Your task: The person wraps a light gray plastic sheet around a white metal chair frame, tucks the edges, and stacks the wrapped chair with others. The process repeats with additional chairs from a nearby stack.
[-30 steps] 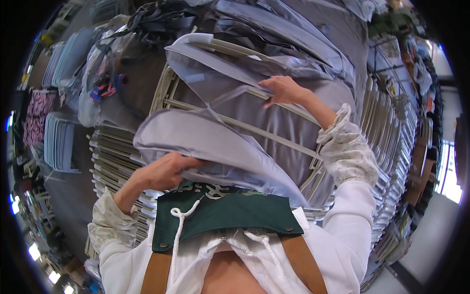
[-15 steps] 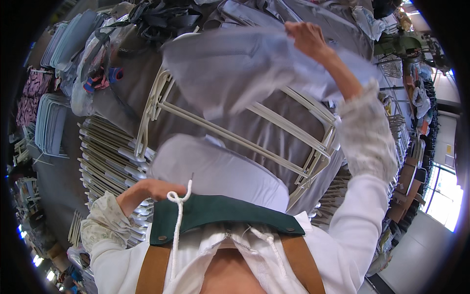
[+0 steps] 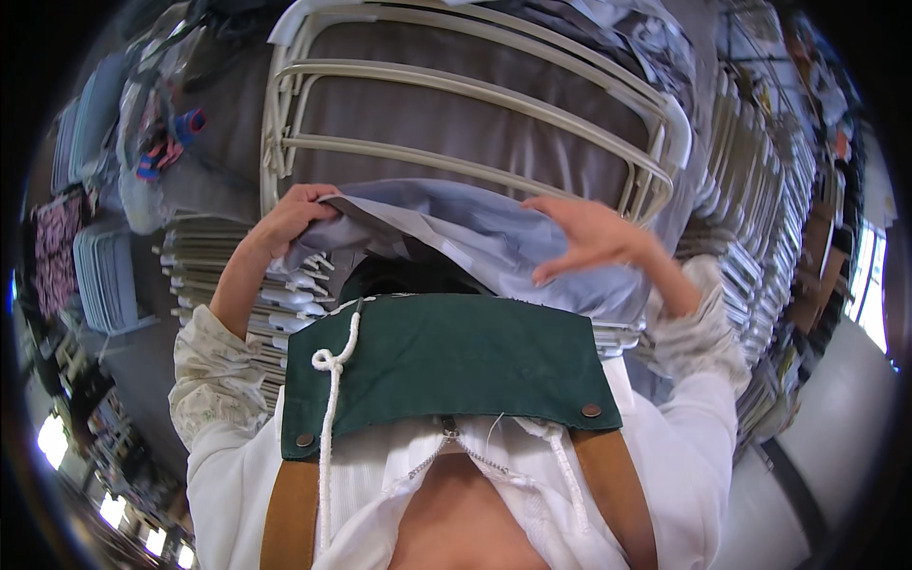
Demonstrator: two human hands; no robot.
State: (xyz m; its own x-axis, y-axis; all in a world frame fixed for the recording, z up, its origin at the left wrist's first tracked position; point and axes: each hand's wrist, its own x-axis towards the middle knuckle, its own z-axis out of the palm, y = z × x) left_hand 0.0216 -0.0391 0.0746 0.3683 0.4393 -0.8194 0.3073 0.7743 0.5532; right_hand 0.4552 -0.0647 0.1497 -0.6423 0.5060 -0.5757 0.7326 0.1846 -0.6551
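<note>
A grey fabric piece [image 3: 513,242], like a cover, stretches across in front of my chest, its upper edge arched and its folds gathered at the left. My left hand [image 3: 296,218] is closed around its left end, thumb and fingers pinching the edge. Beside the cloth's right part, my right hand [image 3: 600,236] is held with thumb and fingers spread apart. Whether its fingertips touch the cloth I cannot tell. Beyond both hands lies a cream metal tube frame [image 3: 465,87] with several crossbars and pale covered corners, resting on a dark brown sheet [image 3: 427,119].
Stacked metal frames stand at the left [image 3: 214,275] and right [image 3: 741,190]. Farther left are bluish-grey panels [image 3: 104,275], a pink patterned bundle [image 3: 57,247] and clear plastic with a blue-and-red item [image 3: 171,147]. More grey cloth [image 3: 636,38] lies at the far right.
My left hand has come up and gripped the cloth's left end. My right hand has come down from the far side, its fingers now spread. The cloth is closer to my chest.
</note>
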